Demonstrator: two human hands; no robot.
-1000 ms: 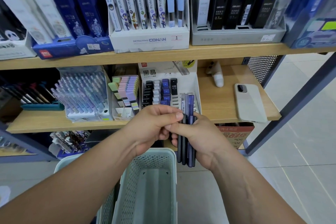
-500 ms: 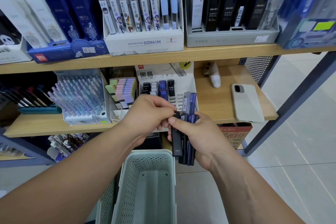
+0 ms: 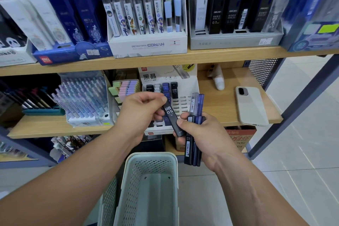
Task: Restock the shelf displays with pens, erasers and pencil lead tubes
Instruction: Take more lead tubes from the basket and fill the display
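Note:
My left hand (image 3: 141, 113) pinches the top of a black lead tube (image 3: 171, 117) marked HB 0.5, tilted, its lower end against my right thumb. My right hand (image 3: 200, 134) grips a bundle of black and blue lead tubes (image 3: 194, 145) held upright. Both hands hover in front of the white lead tube display (image 3: 185, 86) on the middle shelf, which holds a few black and blue tubes and has several bare slots. Pastel erasers (image 3: 126, 88) and a rack of pastel pens (image 3: 84, 97) stand to its left.
A pale green perforated basket (image 3: 150, 185) sits below my hands. A phone (image 3: 251, 106) and a small white object (image 3: 218, 80) lie on the middle shelf's right part. The upper shelf (image 3: 201, 55) carries lead tube boxes. A slanted shelf post (image 3: 293, 108) stands at right.
My left hand has drawn one black HB 0.5 tube out of the bundle and tilted it up to the left. The right hand keeps the rest of the bundle.

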